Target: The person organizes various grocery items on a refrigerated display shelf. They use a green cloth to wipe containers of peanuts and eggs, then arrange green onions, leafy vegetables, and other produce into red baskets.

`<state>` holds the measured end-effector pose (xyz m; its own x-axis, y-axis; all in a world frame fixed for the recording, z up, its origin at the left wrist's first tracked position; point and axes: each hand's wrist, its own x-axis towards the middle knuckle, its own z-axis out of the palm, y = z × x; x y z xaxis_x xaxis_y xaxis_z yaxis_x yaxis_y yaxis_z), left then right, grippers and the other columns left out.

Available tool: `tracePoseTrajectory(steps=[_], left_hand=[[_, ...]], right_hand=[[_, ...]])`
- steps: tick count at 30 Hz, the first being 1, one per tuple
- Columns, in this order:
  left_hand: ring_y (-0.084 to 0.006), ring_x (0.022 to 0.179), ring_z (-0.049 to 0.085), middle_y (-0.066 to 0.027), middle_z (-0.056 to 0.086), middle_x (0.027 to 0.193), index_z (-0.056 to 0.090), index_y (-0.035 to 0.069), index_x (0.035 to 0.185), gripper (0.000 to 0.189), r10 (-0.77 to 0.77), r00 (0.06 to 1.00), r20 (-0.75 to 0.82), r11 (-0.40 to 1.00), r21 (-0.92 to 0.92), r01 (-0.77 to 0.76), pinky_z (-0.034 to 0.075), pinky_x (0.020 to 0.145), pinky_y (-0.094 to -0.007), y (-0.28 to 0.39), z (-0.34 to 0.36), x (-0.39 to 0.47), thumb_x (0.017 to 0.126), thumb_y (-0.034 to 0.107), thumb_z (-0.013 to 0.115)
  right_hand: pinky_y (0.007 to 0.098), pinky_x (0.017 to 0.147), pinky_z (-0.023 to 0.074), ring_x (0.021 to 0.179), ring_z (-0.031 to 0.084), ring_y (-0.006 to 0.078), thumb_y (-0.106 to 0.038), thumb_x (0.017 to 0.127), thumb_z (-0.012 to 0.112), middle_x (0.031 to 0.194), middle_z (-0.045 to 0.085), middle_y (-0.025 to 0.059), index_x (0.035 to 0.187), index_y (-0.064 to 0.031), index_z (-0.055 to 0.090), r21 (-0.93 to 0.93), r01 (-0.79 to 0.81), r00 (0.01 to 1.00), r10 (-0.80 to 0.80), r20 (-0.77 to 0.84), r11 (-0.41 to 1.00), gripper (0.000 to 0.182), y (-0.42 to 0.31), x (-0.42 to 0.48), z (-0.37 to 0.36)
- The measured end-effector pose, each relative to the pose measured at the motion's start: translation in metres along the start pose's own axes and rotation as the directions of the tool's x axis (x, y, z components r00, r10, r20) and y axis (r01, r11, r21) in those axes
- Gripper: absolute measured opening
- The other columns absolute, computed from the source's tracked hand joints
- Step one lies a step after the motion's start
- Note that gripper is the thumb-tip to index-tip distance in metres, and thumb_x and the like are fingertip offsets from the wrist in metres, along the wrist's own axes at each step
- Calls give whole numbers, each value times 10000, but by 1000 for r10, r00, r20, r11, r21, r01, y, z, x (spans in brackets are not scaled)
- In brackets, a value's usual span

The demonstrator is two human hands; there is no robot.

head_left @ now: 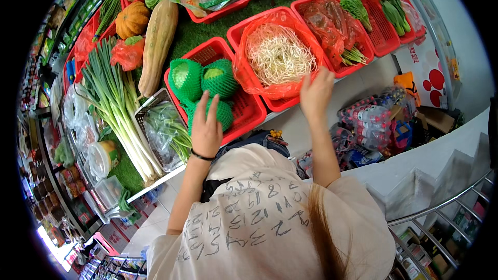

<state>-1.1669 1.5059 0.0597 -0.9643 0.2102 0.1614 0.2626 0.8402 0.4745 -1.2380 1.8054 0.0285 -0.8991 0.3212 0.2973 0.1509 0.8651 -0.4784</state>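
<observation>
My left hand (207,132) reaches over a red plastic basket (249,112), its fingers spread at the lowest of three round green fruits or vegetables in foam nets. That netted piece (222,116) is partly hidden by the hand; two more netted pieces (186,79) sit behind it. My right hand (317,91) is at the near right rim of a neighbouring red basket (278,105). Its fingers meet the edge of a red plastic bag (249,81) lining that basket, though whether they pinch it is unclear. White bean sprouts (278,54) fill the bag.
Leeks (124,116), a long squash (158,42) and an orange pumpkin (132,19) lie to the left. A dark basket (161,124) holds bagged greens. At right stands a red basket with leafy stems (354,56). Packed bottles (367,122) are on the floor beside a metal railing (435,210).
</observation>
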Motion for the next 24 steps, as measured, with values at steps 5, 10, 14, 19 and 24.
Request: tracePoseTrajectory(steps=[5,10,14,19,24], left_hand=[[-416,969,660,-276,607,1211,460,9,1411,573,-376,874,307,838,-290,462,542,841,-445,40,31,48,922,234,658],[-435,888,658,-275,669,993,550,-15,1255,539,-494,854,165,782,-344,519,531,798,-455,6,111,95,917,387,673],[-419,871,661,-248,687,939,589,-26,1133,403,-407,893,192,778,-438,449,525,772,-454,-34,154,99,928,313,663],[-392,800,656,-227,668,850,592,-15,1114,256,-382,920,84,756,-545,363,504,713,-448,22,146,100,951,182,610],[-246,724,623,-135,653,812,596,-10,1169,280,-364,920,143,748,-544,380,506,682,-378,24,152,97,960,175,619]], right_hand=[[511,885,458,1001,582,447,-287,939,634,1061,608,284,1082,79,574,150,-174,982,159,104,973,397,80,30,34],[516,820,457,917,599,463,-312,955,605,945,630,292,950,47,582,147,-151,971,119,209,978,359,93,46,60],[490,785,458,877,590,456,-255,968,582,918,622,272,959,30,558,391,-216,963,128,239,895,286,65,44,58],[344,761,457,787,524,179,-199,1013,548,851,599,113,1016,15,571,541,-302,922,98,374,784,215,31,19,35],[399,760,460,777,560,284,-246,1009,556,859,625,171,964,21,550,589,-341,921,132,368,733,271,72,22,52]])
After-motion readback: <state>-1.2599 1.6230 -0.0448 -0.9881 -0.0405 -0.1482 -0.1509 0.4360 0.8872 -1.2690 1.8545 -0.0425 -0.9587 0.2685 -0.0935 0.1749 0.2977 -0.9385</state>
